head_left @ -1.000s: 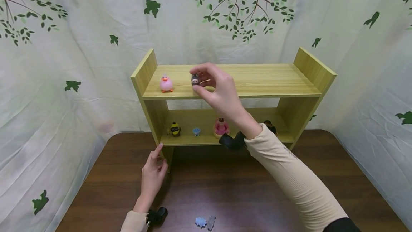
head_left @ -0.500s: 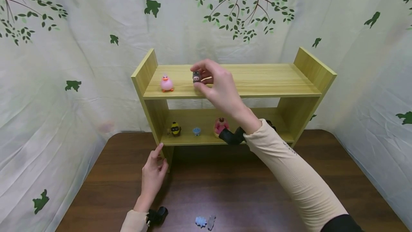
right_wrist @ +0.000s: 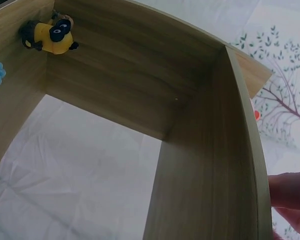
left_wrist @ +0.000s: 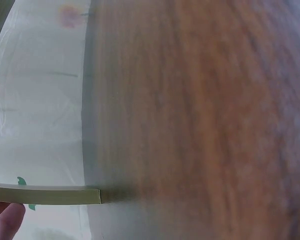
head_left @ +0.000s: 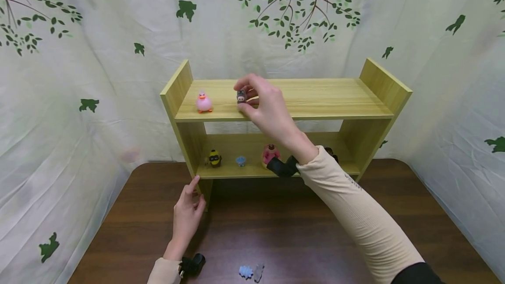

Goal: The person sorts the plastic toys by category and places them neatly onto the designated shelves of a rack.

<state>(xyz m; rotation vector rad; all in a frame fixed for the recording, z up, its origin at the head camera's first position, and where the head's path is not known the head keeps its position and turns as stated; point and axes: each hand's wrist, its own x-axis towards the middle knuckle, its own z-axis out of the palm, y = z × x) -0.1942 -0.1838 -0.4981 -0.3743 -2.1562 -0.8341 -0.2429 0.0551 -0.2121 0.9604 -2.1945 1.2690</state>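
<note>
On the left part of the top board, my right hand (head_left: 268, 106) pinches a small dark grey animal figurine (head_left: 241, 96) with a pale snout between thumb and fingers. A pink duck figurine (head_left: 204, 102) stands to its left. My left hand (head_left: 188, 214) touches the front edge of the left side panel of the wooden shelf (head_left: 284, 176), index finger extended to the lower board's corner. In the left wrist view, a fingertip (left_wrist: 9, 220) lies against the panel (left_wrist: 50, 195). The right wrist view shows fingers (right_wrist: 290, 191) at the top board's edge; the grey figurine is hidden there.
Along the lower board stand a yellow-and-black figurine (head_left: 215, 158), a small blue figurine (head_left: 240, 161), a pink bear figurine (head_left: 271, 154) and a dark figurine (head_left: 330, 153), partly covered by my right arm. Small blue (head_left: 246, 271) and grey (head_left: 258, 272) pieces lie on the brown table (head_left: 315, 249).
My right hand has shifted slightly right with the grey figurine, rising a little and then lowering toward the top board. My left hand has stayed at the side panel.
</note>
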